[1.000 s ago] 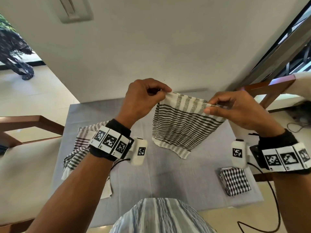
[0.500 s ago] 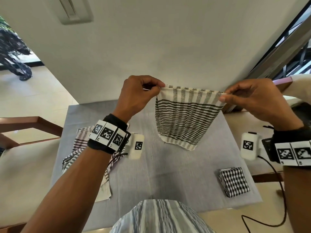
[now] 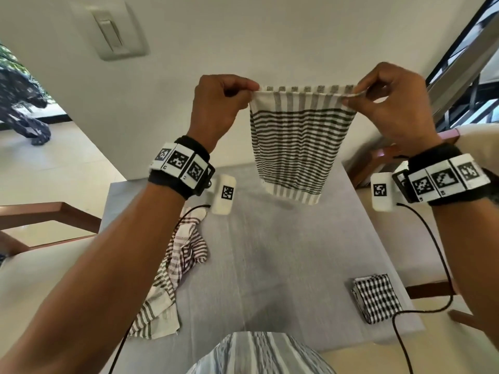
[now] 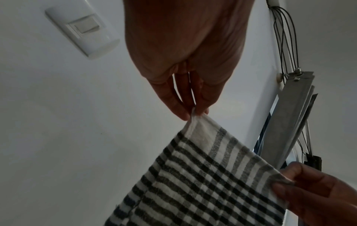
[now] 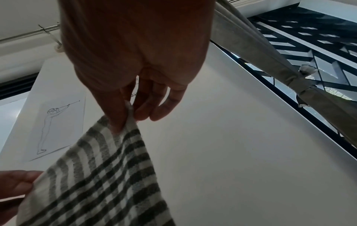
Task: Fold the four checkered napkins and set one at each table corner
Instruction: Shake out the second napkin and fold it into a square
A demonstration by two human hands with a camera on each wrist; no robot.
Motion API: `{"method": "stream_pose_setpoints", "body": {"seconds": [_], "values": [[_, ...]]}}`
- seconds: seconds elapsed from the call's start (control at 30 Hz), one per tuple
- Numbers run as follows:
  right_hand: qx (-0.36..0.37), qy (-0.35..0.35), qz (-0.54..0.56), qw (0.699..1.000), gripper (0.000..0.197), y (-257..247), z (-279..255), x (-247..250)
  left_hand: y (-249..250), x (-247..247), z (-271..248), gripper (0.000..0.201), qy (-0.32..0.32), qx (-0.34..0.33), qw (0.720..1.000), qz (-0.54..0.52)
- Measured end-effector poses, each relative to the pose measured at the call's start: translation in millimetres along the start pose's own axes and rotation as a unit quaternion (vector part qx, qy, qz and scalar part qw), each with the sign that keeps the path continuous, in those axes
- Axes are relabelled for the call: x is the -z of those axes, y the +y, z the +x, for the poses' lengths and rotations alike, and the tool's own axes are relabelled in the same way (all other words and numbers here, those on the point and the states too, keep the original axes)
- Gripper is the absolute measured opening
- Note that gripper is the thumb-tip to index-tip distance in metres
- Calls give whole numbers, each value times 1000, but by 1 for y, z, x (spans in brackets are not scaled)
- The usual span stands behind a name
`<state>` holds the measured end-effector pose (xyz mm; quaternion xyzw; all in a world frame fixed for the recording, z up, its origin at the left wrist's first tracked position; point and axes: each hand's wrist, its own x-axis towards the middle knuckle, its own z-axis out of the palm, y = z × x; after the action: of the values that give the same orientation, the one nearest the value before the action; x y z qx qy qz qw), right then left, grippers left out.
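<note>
You hold a striped napkin (image 3: 298, 147) up by its top corners, above the table (image 3: 283, 265).
Head view: your left hand (image 3: 216, 103) at 11 o'clock and right hand (image 3: 391, 103) at 1 pinch it; folded napkin (image 3: 376, 298) at 4. Wrist views: fingertips (image 4: 181, 113) pinch corners.

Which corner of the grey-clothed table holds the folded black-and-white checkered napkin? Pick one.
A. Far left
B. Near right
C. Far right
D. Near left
B: the folded black-and-white checkered napkin lies at the near right corner of the grey-clothed table, by the person's right forearm.
</note>
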<state>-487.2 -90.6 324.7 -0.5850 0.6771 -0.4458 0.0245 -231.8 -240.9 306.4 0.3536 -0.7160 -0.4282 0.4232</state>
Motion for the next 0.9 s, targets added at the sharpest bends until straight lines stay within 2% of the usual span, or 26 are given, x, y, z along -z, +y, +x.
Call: {"method": "stream_pose_setpoints", "body": {"seconds": [0.2,0.37,0.57,0.77,0.9], "values": [[1,-58,28,998,18,-18,-35,1,2,23,-43,20,-7,-11,1000,-18],[3,-113,75,991,22,-35,-66,7,13,54,-79,19,-75,-17,997,6],[-21,-165,191,967,29,-51,-87,10,31,78,-99,14,-144,-2,989,13],[-115,-216,187,951,21,-23,-81,-11,11,66,-85,16,-156,52,986,38],[-159,-239,158,945,20,19,-72,-46,-36,41,-66,14,-157,106,979,80]]}}
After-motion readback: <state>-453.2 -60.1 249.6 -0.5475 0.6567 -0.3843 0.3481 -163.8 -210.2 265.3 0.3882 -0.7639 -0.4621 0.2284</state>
